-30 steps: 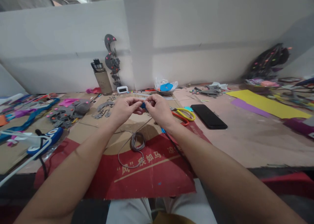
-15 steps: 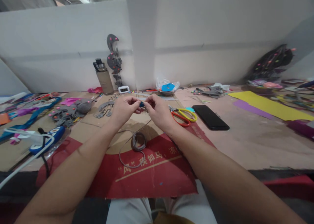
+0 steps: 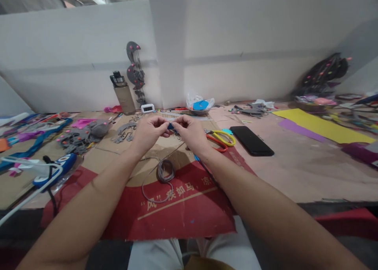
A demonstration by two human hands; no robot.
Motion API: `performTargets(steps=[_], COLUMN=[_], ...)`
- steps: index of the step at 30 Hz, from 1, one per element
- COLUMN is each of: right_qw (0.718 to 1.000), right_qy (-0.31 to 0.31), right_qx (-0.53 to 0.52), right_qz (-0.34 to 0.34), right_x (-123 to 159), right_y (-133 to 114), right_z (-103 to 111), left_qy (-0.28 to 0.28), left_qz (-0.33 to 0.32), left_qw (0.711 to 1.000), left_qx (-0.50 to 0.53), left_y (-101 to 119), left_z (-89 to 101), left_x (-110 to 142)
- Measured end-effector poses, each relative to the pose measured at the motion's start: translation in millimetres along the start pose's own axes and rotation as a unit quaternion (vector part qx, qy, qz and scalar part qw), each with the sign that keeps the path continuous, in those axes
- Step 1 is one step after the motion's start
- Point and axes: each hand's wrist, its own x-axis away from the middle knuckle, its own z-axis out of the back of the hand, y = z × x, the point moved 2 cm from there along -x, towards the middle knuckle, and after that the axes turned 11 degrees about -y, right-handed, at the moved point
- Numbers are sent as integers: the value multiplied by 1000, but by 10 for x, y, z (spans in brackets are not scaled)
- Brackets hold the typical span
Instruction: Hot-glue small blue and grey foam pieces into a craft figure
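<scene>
My left hand (image 3: pixel 152 131) and my right hand (image 3: pixel 190 133) meet over the middle of the table, their fingertips pinched together. Between them is a small blue piece (image 3: pixel 170 126), mostly hidden by the fingers, so its kind does not show. A thin grey cord (image 3: pixel 165 171) lies loosely coiled below the hands, and one strand runs up toward my right hand. Under the coil is a red and brown cardboard sheet (image 3: pixel 183 218) with printed characters. Scissors (image 3: pixel 221 139) with one red and one yellow handle lie just right of my right hand.
A black phone (image 3: pixel 251 140) lies to the right, near yellow sheet (image 3: pixel 321 125) and purple sheet (image 3: pixel 301 131). At the back stand a bottle (image 3: pixel 124 96), a small white clock (image 3: pixel 147 108) and a bowl with blue pieces (image 3: pixel 201 105). Grey felt pieces (image 3: pixel 84 136) and a white cable (image 3: pixel 32 199) are at left.
Both hands keep their pinch on the blue piece, almost in place. The whole view has shifted slightly, and a bit of blue now shows under my right wrist.
</scene>
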Motion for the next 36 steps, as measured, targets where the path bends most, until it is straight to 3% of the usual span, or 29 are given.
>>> performTargets(steps=[11,18,26,33,36], right_qw=[1000,1000,1000,999,998], right_qy=[6,-1,-1,5,-4], right_qx=[-3,14,23,-18,-36], right_qz=[-10,6,-5,-38,-46], right_x=[-4,14,14,-55,-68], right_y=[14,25,54,134,154], right_z=[-10,-32,-60,-3,9], left_qy=[7,-1,-12,-69,-74], left_qz=[-45,-31,-24,64,70], left_qw=[994,994,997,992,989], left_qx=[-101,-108,-67,80,107], left_y=[-56,-11,-40,-86,-91], left_z=[10,-5,-14,8,31], left_x=[4,4,-1,-63,-71])
